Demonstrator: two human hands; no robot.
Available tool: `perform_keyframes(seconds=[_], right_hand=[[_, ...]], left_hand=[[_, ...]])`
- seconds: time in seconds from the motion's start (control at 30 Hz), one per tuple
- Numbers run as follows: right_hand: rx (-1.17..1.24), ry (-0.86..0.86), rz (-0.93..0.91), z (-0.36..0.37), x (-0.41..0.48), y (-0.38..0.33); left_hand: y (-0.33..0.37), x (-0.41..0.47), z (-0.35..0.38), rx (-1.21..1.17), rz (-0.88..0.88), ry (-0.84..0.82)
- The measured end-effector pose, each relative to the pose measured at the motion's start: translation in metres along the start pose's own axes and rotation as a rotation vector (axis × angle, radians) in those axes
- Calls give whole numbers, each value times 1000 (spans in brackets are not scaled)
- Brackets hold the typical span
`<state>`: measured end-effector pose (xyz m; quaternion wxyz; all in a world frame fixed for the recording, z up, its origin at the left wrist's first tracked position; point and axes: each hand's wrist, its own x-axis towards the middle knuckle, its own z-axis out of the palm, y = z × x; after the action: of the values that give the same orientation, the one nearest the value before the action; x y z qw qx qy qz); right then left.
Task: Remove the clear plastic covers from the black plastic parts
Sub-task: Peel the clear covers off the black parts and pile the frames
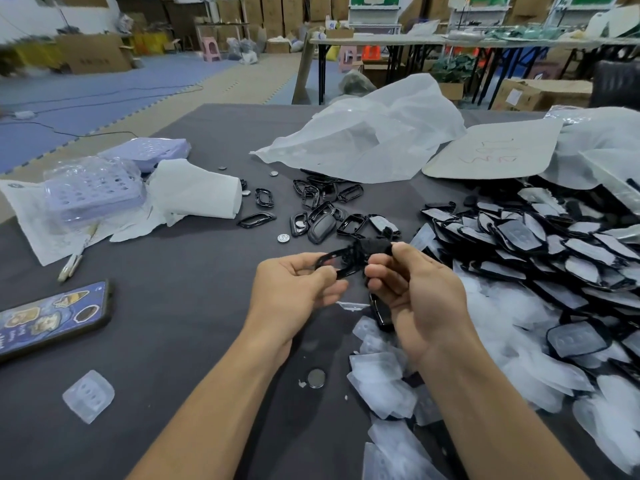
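The left hand (294, 285) and right hand (408, 292) are each pinching one end of a black part (349, 271) above the table (173, 341); covers (381, 386) are lying toward its right edge.

Black frame (337, 263) pinched between left hand (294, 289) and right hand (412, 299)

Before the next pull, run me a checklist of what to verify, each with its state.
1. Left hand pinches the black frame: ok.
2. Right hand grips the frame's other end: ok, though it is blurred there.
3. Clear cover still on the held frame: cannot tell.
4. Frame held above the table, not resting on it: ok.
5. Covered parts piled to the right of the right hand: ok.
6. Bare black parts kept apart from the covered pile: ok.
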<state>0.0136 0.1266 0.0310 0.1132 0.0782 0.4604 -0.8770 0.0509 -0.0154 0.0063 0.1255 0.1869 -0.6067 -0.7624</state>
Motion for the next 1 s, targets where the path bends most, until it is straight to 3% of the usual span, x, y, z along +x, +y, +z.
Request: perform_keyframes(seconds=[0.27, 0.57, 1.0], right_hand=[[17, -59, 5, -5, 3, -4], [-398, -75, -199, -10, 5, -1], [-686, -79, -438, -12, 5, 6]], left_hand=[[1, -3, 2, -4, -15, -117], [3, -4, 2, -19, 22, -258], [4, -9, 2, -12, 24, -211]])
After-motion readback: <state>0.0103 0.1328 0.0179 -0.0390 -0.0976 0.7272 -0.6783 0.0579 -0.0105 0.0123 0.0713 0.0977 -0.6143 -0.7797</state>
